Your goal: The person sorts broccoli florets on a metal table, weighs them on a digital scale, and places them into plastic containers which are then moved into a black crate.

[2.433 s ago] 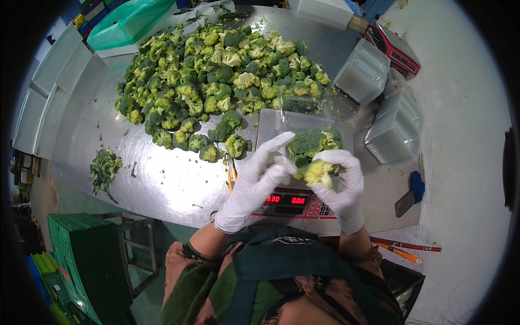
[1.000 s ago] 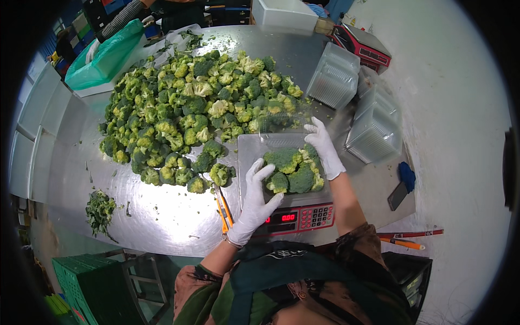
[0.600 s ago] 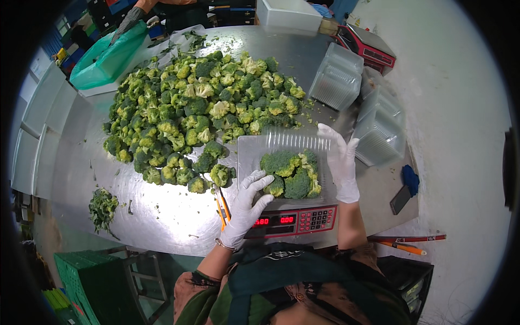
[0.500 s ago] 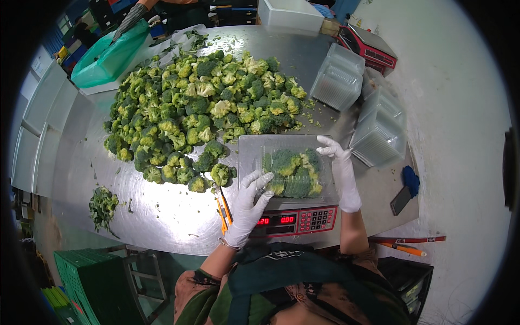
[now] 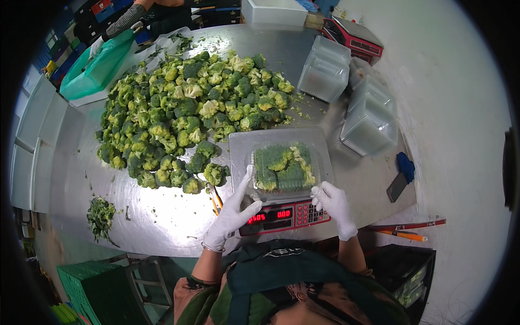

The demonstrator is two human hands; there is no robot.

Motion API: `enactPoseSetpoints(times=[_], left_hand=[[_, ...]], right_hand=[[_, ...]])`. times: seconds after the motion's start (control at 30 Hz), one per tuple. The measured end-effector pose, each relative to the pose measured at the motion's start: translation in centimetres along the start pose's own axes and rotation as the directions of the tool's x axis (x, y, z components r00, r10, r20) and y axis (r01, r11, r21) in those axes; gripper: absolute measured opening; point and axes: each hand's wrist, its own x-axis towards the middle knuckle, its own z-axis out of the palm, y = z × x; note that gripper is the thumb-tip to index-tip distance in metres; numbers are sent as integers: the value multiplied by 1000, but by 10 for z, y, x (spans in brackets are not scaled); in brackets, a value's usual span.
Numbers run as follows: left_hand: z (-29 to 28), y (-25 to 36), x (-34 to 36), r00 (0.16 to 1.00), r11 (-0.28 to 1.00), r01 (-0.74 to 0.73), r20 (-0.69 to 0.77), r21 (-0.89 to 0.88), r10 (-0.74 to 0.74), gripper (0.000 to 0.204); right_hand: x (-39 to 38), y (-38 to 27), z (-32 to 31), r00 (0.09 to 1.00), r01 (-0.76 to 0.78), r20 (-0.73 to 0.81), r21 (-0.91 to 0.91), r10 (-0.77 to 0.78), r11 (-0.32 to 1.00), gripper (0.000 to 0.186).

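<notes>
A clear plastic clamshell box (image 5: 285,168) filled with broccoli florets sits on the metal plate of a red digital scale (image 5: 304,213) in front of me, its lid lowered over the florets. My left hand (image 5: 230,214), white-gloved, is at the box's near left corner, fingers stretched out and thumb spread apart. At the near right corner, my gloved right hand (image 5: 334,206) has its fingers closed in a pinch on the box's edge. A large heap of broccoli florets (image 5: 189,103) lies beyond and to the left of the scale.
Stacked clear boxes (image 5: 371,119) stand right of the scale, with another stack (image 5: 325,67) behind. An orange cutter (image 5: 216,200) lies left of it. Also on the steel table are leaf trimmings (image 5: 101,218) and a phone (image 5: 397,187). A co-worker's gloved hand (image 5: 96,47) reaches into a green-lined bin (image 5: 89,78).
The box lid has come down over the broccoli. My right hand has moved from the far right corner to the near right one and pinched; my left hand's fingers have straightened beside the box.
</notes>
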Motion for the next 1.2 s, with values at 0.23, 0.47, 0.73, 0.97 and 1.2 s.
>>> enactPoseSetpoints(times=[0.23, 0.47, 0.73, 0.97, 1.2], left_hand=[[27, -16, 7, 981, 976, -127, -170, -174, 98, 67], [47, -5, 12, 963, 814, -96, -259, -573, -68, 64], [52, -16, 9, 962, 783, -136, -270, -607, -42, 63], [-37, -3, 5, 921, 922, -198, -386, -334, 58, 67], [-59, 23, 89, 864, 945, -323, -388, 60, 320, 49]], right_hand=[[8, 12, 16, 999, 38, -32, 465, -26, 884, 22], [9, 7, 12, 992, -109, 123, 642, 39, 759, 21], [14, 18, 32, 995, 52, -98, 736, 30, 675, 23], [-40, 49, 16, 950, -21, -182, 775, 254, 632, 54], [-70, 35, 69, 962, 87, -230, 766, 145, 636, 47]])
